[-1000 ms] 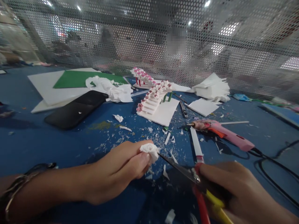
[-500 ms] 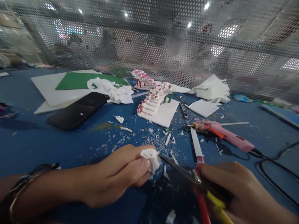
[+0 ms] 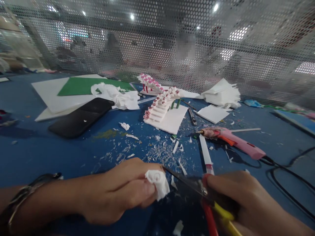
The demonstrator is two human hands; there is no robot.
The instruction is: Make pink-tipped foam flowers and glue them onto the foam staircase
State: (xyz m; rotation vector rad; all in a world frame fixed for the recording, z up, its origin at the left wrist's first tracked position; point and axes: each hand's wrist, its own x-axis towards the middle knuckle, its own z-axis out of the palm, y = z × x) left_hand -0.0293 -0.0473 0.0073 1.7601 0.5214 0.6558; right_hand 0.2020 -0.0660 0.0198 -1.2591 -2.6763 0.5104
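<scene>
Between the thumb and fingers of my left hand (image 3: 120, 190) is a rolled piece of white tissue paper (image 3: 158, 184), wound like a rosette and poking out at the fingertips. My right hand (image 3: 243, 193) grips a pair of scissors (image 3: 189, 183) with red and yellow handles. The dark blades point left, with the tip close to the tissue's upper edge. I cannot tell whether the tip touches it. Scraps of white paper (image 3: 159, 150) lie scattered on the blue table just beyond both hands.
A small white staircase model (image 3: 159, 106) with pink and red flowers stands mid-table. Right of it lie a knife with a white blade (image 3: 205, 150), a pink hot glue gun (image 3: 236, 141) with a cord, and stacked tissues (image 3: 221, 93). At left are a black phone (image 3: 82, 118) and a green sheet (image 3: 81, 86).
My left hand with the tissue has dropped slightly and tilted toward me. The scissors have shifted a little left, and their tip now sits higher relative to the tissue.
</scene>
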